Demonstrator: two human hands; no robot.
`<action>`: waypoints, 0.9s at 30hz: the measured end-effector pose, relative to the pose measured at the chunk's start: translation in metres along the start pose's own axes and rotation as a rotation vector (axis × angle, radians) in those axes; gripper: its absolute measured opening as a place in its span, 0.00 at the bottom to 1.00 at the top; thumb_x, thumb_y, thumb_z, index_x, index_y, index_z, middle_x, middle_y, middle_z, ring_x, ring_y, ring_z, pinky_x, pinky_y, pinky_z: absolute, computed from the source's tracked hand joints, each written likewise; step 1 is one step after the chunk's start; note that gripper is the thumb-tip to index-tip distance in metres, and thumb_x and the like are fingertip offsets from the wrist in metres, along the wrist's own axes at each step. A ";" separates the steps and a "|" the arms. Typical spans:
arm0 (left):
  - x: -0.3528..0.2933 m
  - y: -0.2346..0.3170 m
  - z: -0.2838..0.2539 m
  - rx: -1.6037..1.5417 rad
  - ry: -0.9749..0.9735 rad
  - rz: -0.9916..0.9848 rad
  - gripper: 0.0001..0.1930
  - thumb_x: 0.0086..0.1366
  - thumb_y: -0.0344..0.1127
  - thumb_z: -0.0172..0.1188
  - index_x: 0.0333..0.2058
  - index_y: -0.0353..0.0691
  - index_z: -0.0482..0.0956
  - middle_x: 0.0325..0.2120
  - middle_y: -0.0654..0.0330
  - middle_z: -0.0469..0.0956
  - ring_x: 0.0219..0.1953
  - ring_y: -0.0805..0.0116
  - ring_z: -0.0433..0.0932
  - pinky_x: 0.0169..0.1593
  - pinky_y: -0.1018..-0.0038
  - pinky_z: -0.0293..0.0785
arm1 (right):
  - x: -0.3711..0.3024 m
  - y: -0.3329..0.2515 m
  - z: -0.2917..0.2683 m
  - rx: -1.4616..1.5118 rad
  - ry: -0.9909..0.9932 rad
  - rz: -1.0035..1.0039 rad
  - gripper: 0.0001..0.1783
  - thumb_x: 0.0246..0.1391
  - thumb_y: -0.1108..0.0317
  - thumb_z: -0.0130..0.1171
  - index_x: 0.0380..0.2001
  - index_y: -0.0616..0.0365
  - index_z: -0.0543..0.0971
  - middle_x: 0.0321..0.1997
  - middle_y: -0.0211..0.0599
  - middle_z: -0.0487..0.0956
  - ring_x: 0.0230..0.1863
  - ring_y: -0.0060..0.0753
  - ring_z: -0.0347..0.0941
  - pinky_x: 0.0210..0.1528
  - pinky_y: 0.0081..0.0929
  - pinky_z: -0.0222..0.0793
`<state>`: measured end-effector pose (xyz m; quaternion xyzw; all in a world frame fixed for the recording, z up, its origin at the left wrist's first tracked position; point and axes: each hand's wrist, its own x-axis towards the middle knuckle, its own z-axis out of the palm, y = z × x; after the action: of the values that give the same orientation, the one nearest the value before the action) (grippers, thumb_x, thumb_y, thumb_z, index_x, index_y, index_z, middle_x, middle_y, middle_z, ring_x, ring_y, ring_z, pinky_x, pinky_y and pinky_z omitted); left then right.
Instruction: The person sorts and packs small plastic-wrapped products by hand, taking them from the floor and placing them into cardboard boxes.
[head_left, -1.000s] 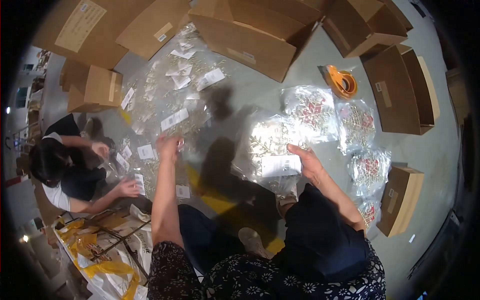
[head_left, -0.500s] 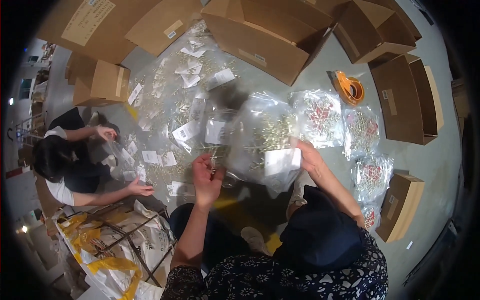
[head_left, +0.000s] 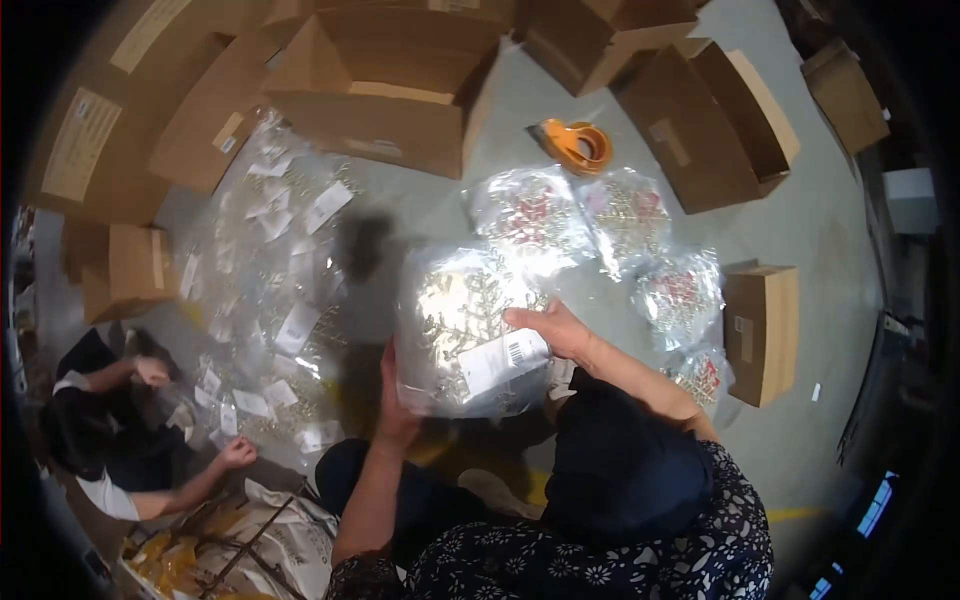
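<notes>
Between my hands is a stack of clear plastic bags [head_left: 450, 310] with glittery gold snowflake-like ornaments inside. A white barcode tag [head_left: 505, 362] lies across its near side. My right hand [head_left: 555, 328] grips the right edge, thumb on top. On the left edge, my left hand [head_left: 397, 395] is closed around the side, its fingers partly hidden by the plastic. Just beyond lie similar bagged ornaments with red parts [head_left: 535, 215], and more run down the right [head_left: 680, 290]. Left of the stack spreads a pile of bagged gold ornaments with white tags [head_left: 295, 325].
An orange tape dispenser [head_left: 578, 147] rests on the floor beyond the bags. Open cardboard boxes stand at the back [head_left: 380, 130] and right [head_left: 700, 130]; a smaller box [head_left: 762, 335] is nearer. Another person [head_left: 110, 430] crouches at left, by a white-and-yellow sack [head_left: 270, 545].
My view has swung to the right. The bags in my hands have turned flatter and squarer, and my left hand has come up against their left edge. The other person's hands have moved.
</notes>
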<state>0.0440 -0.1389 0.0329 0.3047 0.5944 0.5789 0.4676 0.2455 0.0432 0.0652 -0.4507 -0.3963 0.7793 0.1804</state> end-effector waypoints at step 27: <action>0.097 0.237 0.025 0.403 0.522 -0.275 0.27 0.50 0.24 0.67 0.50 0.29 0.71 0.44 0.54 0.76 0.44 0.66 0.75 0.47 0.73 0.74 | 0.112 -0.133 0.058 0.113 -0.791 -0.164 0.37 0.45 0.58 0.69 0.56 0.61 0.67 0.52 0.36 0.72 0.53 0.28 0.67 0.55 0.29 0.65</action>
<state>-0.0126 -0.0068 0.2465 0.1496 0.8315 0.4402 0.3040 0.1270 0.1702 0.1225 -0.0726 -0.4262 0.8961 0.1000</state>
